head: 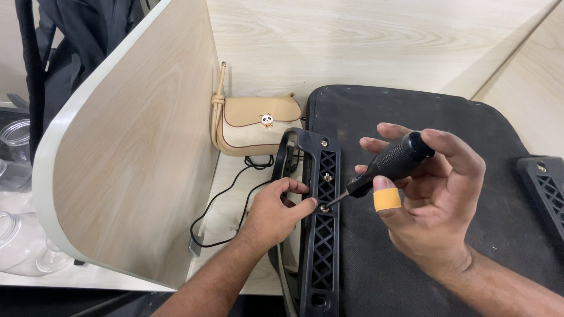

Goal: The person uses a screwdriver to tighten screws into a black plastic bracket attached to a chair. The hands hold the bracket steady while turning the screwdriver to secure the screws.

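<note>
Chair seat (411, 117), black and upturned, lies across the pale wood tabletop (232, 199) inside a booth with curved wooden dividers. A black lattice armrest bracket (322, 235) runs along the seat's left edge; a second bracket (543, 188) shows at the far right. Right hand (426, 199) has its grip closed round the black handle of a screwdriver (385, 167), fingers wrapped, an orange band on one finger; the shaft slants down-left with its tip seated on a screw (324, 207) midway along the near bracket. Left hand (276, 211) clamps the bracket's edge just beside that screw, thumb and forefinger pinched against the frame, steadying it. Progress, as a judgement: one screw head (324, 142) sits at the bracket's top end and another fastener (327, 176) just below it, both apparently in place; the screw under the tip is the one in hand, and whether it is fully seated cannot be told. The hole at the bracket's lower end (318, 300) looks empty, so that part appears left to do. Behind, a tan handbag (252, 126) rests against the divider, a black cable (226, 202) trailing over the tabletop.
</note>
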